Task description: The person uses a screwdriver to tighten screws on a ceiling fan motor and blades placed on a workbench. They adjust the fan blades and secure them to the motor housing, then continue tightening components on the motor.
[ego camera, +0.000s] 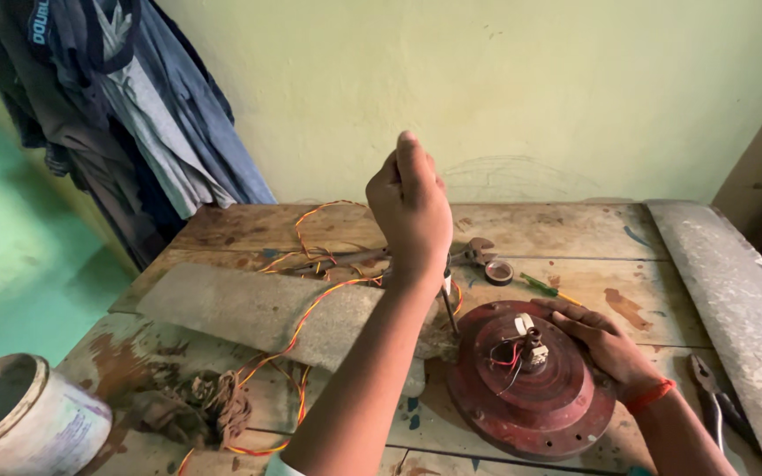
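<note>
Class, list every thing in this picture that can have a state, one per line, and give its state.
Left hand: raised, fist closed round a screwdriver handle.
Thin metal screwdriver: upright, tip down at the motor's rim.
Right hand: flat, fingers spread on the motor.
Round dark-red fan motor housing: lying flat, wires exposed at the hub.
Rusty adjustable wrench: lying on the bench.
Grey-handled pliers: lying on the bench.
White paint bucket: open.

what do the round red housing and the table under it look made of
Round red housing: seemingly painted metal, given the dull, worn red coat, rigid stepped rings and bolt holes at the rim; the metal type is unclear. Table: bare wooden planks, with visible grain, board seams and paint stains.
</note>
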